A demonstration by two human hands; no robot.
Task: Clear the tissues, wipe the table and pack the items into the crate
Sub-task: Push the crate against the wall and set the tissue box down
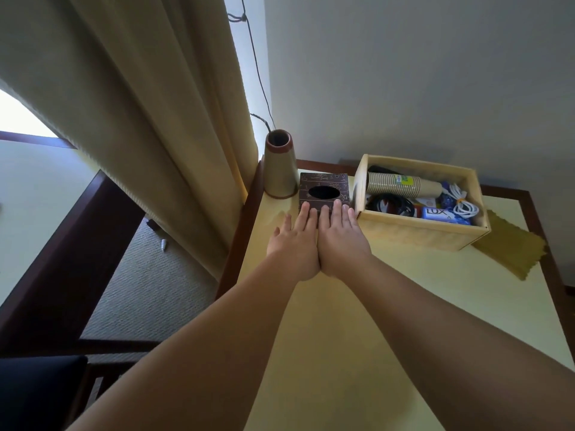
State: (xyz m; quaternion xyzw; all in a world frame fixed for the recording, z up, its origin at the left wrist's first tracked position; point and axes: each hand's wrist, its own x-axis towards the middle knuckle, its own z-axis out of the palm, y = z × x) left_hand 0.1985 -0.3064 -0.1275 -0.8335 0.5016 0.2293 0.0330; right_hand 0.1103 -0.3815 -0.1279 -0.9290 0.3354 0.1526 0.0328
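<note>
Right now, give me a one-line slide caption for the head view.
Both hands, left and right, press flat against the tissue box beside the vase and packed crate.

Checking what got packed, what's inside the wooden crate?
The crate holds stacked paper cups, a white cable, Lux soap and a black coil; anything beneath is hidden.

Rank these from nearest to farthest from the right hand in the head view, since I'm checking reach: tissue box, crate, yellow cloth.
1. tissue box, under the right hand's fingertips.
2. crate, just right of the hand.
3. yellow cloth, beyond the crate's right corner.
</note>
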